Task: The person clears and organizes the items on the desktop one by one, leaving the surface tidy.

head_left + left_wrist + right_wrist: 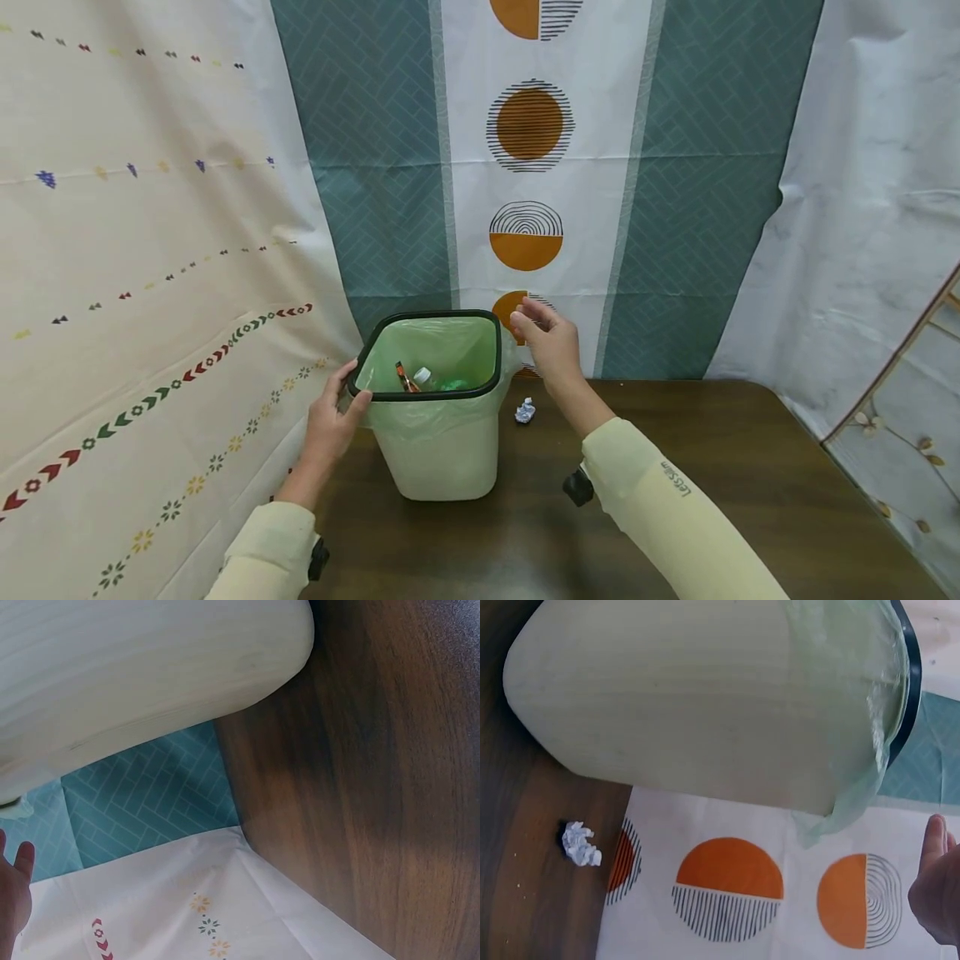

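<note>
A pale waste bin (442,462) stands upright on the brown table, lined with a thin green bag (450,337) folded over its black rim (427,396). Inside lie an orange-and-dark slender item (405,377), a white-capped bottle (423,377) and something green. My left hand (330,417) is at the rim's left corner, thumb and fingers spread; whether it touches is unclear. Beyond the right side of the rim, my right hand (551,342) hovers apart from the bin with loosely bent fingers, holding nothing visible. A crumpled paper ball (525,411) lies on the table right of the bin.
The dark wooden table (675,467) stretches to the right of the bin. Patterned cloths hang close behind it, a green-and-white one (390,208) at the back and a cream one (165,250) along the left. A pale cloth (862,208) covers the right side.
</note>
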### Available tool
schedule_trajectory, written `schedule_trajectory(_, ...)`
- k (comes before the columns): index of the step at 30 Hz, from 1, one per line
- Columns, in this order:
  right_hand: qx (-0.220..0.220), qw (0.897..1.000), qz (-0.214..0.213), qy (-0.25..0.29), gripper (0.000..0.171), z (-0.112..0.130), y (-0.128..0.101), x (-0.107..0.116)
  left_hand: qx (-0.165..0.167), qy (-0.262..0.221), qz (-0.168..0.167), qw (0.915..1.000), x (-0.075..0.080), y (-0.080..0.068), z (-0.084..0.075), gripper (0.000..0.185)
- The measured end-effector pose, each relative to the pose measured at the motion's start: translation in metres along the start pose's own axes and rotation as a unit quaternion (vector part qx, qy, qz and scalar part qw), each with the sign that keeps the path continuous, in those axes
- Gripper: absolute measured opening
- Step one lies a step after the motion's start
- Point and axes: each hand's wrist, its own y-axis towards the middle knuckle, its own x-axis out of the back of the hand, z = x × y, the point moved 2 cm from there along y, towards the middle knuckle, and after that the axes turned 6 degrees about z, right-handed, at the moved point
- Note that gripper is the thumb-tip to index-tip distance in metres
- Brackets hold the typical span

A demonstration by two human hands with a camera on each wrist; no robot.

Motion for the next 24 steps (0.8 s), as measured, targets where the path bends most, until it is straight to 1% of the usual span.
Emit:
schedule_trajectory(5, -0.01, 1.0, -0.012, -0.001, 0.043, -0.004, 0.003, 0.007, -0.005, 0.004, -0.007, 1.0, 0.001, 0.001, 0.0, 0.058)
schedule_trajectory(15, -0.016, 1.0, -0.019, -0.003, 0.043, -0.017, 0.008, 0.021, -0.005, 0.005, -0.008, 0.9999, 0.001, 0.002, -0.001, 0.057)
schedule_trajectory(24, -0.029, 0.999, -0.033, -0.012, 0.045, -0.044, 0.013, 0.039, -0.005, 0.005, -0.001, 1.0, 0.0, 0.0, -0.001, 0.057)
